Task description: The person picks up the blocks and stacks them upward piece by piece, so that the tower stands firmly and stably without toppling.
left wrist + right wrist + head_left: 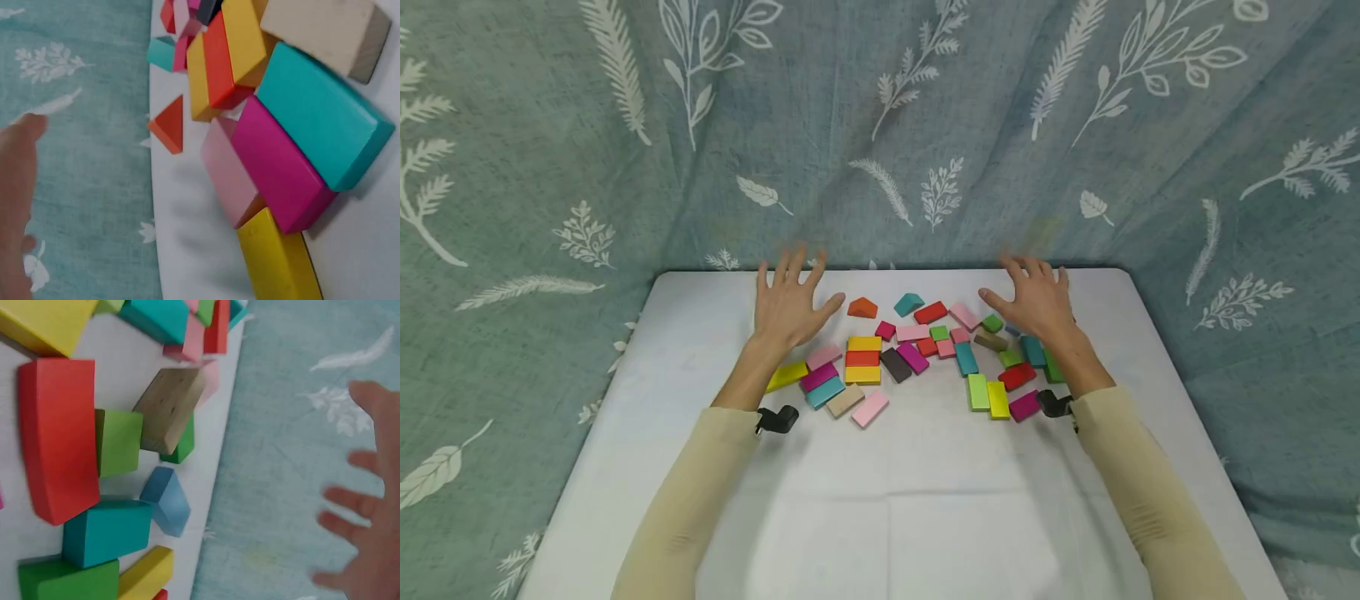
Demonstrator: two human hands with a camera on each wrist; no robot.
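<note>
From the near side we see two sleeves (677,508) reach in over the table (880,533), the left hand (788,310) and the right hand (1039,305) both with fingers spread wide, empty and raised apart from the blocks (912,357). These lie in a loose, many-coloured band mostly between the hands: nearest us, a pink block (870,410) sits askew on the left and a yellow block (997,401) on the right, and beyond them a red block (862,358) touches an amber block (862,376) on either side. Farthest, we find an orange wedge (862,308) and a teal wedge (909,304).
</note>
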